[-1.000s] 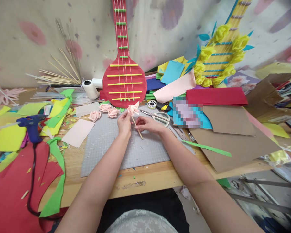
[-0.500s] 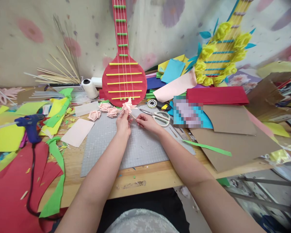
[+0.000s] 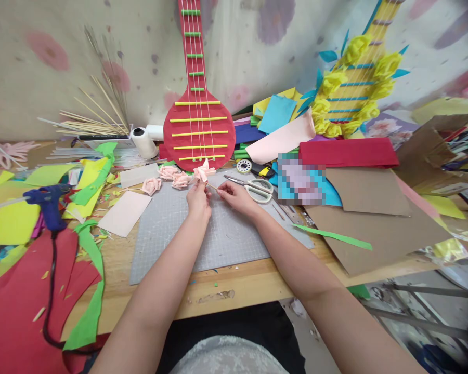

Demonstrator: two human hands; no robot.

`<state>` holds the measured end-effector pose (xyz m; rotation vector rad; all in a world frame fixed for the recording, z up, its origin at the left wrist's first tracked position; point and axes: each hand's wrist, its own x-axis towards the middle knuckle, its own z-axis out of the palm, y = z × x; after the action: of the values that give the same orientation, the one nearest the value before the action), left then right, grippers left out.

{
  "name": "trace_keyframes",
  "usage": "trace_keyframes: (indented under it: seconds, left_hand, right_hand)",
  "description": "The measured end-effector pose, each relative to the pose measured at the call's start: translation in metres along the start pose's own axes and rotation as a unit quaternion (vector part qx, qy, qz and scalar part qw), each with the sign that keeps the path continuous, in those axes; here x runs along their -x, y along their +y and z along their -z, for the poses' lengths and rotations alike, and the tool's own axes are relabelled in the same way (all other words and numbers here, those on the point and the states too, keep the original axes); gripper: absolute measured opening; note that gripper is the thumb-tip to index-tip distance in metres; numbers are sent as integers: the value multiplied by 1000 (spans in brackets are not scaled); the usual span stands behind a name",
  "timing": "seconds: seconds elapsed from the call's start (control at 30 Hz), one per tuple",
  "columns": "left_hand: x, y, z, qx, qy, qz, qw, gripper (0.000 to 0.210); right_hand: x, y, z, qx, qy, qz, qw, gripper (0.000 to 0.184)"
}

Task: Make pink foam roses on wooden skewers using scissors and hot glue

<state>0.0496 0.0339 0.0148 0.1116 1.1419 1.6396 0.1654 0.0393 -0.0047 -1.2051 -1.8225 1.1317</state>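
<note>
Over the far part of the grey cutting mat (image 3: pixel 234 234), my left hand (image 3: pixel 198 200) pinches a pale pink paper flower (image 3: pixel 205 170) at its base. My right hand (image 3: pixel 237 197) has its fingers closed on a thin wooden stick (image 3: pixel 212 186), whose other end reaches the flower. How the stick meets the flower is hidden by my left fingers. Several finished pink paper roses (image 3: pixel 180 180) lie left of my hands. Scissors with white handles (image 3: pixel 259 190) rest just beyond my right hand. Behind the flower stands a red paper-covered lute shape (image 3: pixel 198 124) with yellow bars and white strings.
A blue glue gun (image 3: pixel 50 205) with a dark cord stands at left among paper scraps. Brown cardboard (image 3: pixel 378 234) and a red folded strip (image 3: pixel 349 152) lie at right. A tape roll (image 3: pixel 244 166), a thread spool (image 3: pixel 143 143) and a yellow flower-trimmed lute (image 3: pixel 351 91) are farther back.
The pink flower has turned a little in my left fingers, and its petals show at a different angle. Both hands stay in nearly the same place.
</note>
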Motion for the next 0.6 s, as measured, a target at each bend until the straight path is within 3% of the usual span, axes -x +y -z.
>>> trace_keyframes:
  seconds: [0.27,0.4,0.5,0.6]
  left_hand:
    - [-1,-2,0,-11,-10,-18,1000,11]
    - [1,-6,2,-83,-45,-67,993,19]
    - [-1,-11,9,-173,-40,-179,968,23]
    - [-6,-10,19,-287,14,-374,882,28]
  right_hand:
    - [-1,1,-4,32,48,17,998,19]
    - [-3,5,-2,33,88,14,996,18]
    - [-5,9,3,24,116,-2,993,16]
    - [-6,13,9,24,118,-12,993,17]
